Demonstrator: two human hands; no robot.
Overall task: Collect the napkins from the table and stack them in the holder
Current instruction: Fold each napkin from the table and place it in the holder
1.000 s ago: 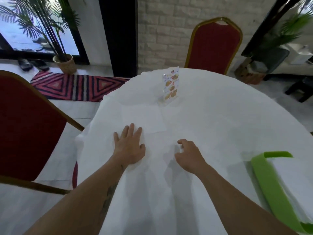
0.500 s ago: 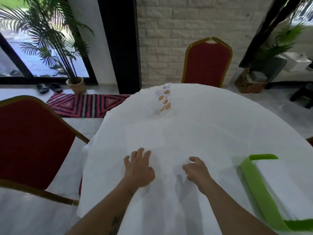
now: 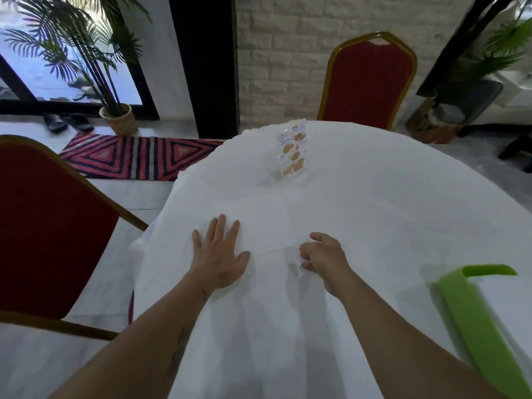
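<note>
A white napkin (image 3: 259, 223) lies flat on the white tablecloth (image 3: 388, 214), hard to tell from the cloth. My left hand (image 3: 220, 254) rests palm down with fingers spread on the napkin's near left corner. My right hand (image 3: 324, 256) is curled at the napkin's near right corner, fingertips pinching at its edge; whether the edge is lifted is unclear. The green napkin holder (image 3: 478, 318) sits at the table's near right, with white napkins stacked inside it.
A clear stand with a picture menu (image 3: 292, 154) is upright at the far side of the table. Red chairs stand at the left (image 3: 49, 226) and behind the table (image 3: 365, 82). A striped rug (image 3: 135, 156) lies on the floor.
The camera has tilted and shifted, so the scene sits differently in frame. My left hand has spread flatter on the napkin. My right hand's fingers have curled in at the napkin's corner.
</note>
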